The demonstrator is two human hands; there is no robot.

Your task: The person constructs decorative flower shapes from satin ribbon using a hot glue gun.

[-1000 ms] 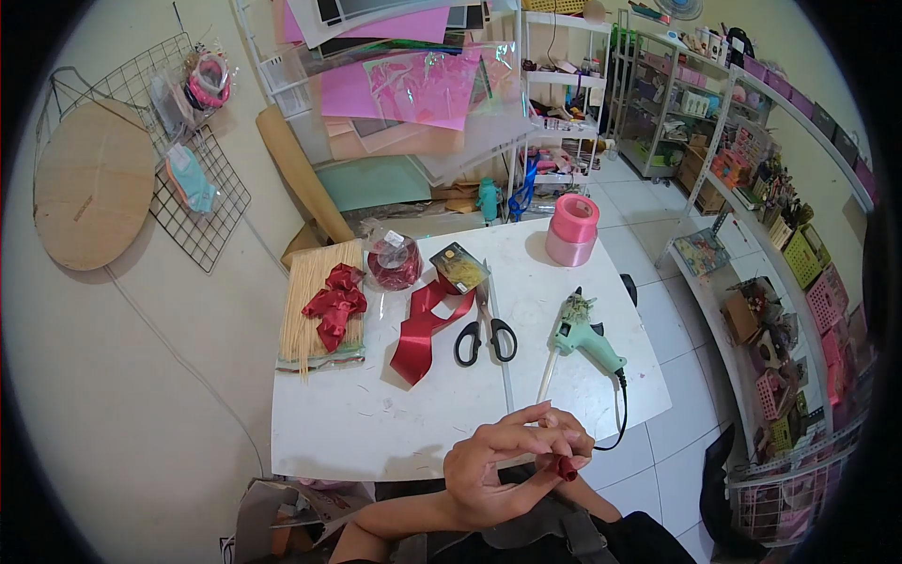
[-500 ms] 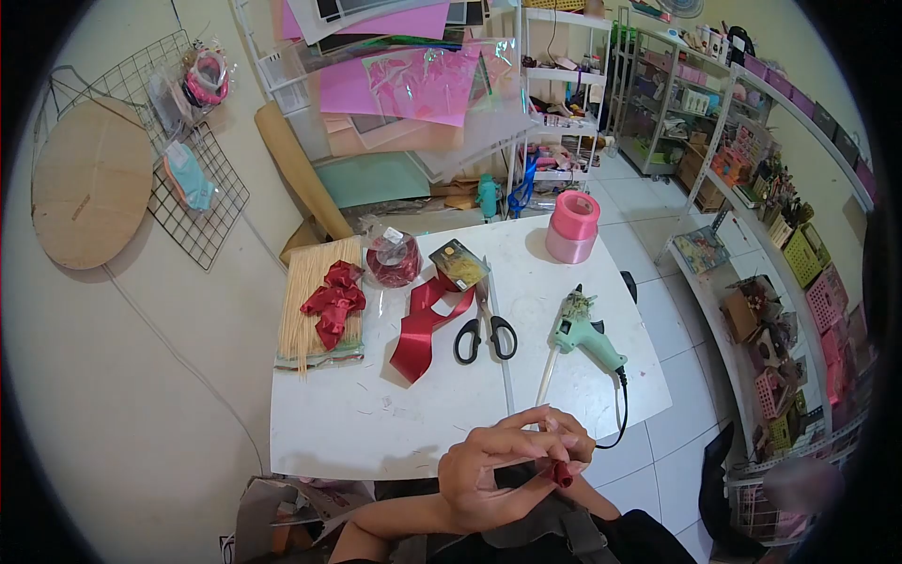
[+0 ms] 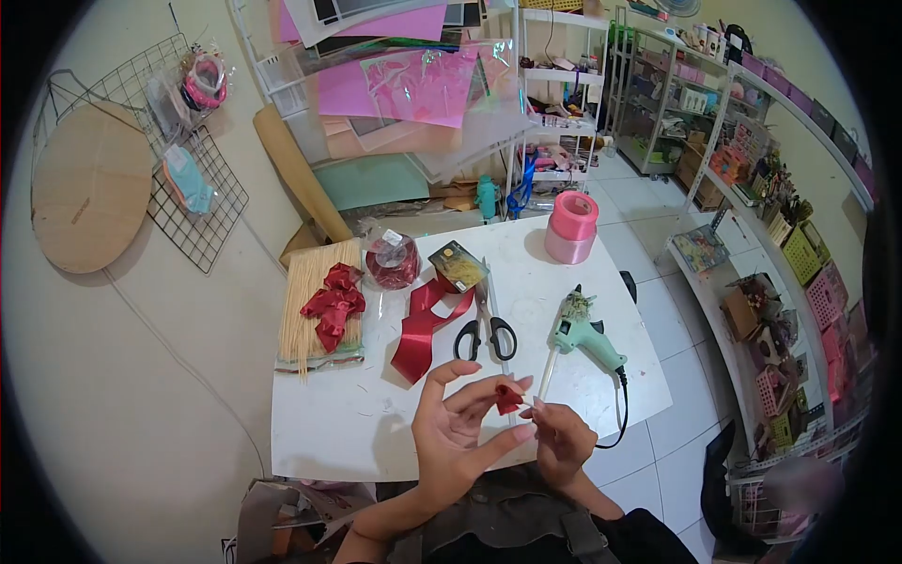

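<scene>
A small roll of red satin ribbon [image 3: 508, 399] sits on the end of a thin pale stick above the table's front edge. My right hand [image 3: 566, 436] pinches that stick between thumb and fingers, just right of the roll. Around the roll's left side, my left hand [image 3: 453, 428] is open, thumb and fingers spread, with fingertips close behind the red ribbon. Black-handled scissors [image 3: 486, 338] lie beyond my hands, beside a loose length of wide red ribbon [image 3: 413, 343]. To the right, a mint-green glue gun [image 3: 590, 340] rests with a clear glue stick [image 3: 550, 374] in its back end.
On the white table [image 3: 329, 428] are a bundle of wooden skewers [image 3: 293, 296] under crumpled red ribbon [image 3: 335, 305], a wrapped ribbon spool [image 3: 393, 260], a small card-fronted pack [image 3: 458, 267] and stacked pink ribbon rolls [image 3: 572, 227]. The glue gun's cord [image 3: 624, 414] drops over the right edge.
Both hands have moved up and forward over the table's edge. My left hand has spread its fingers away from the right, and the red ribbon roll has shifted leftward and upward.
</scene>
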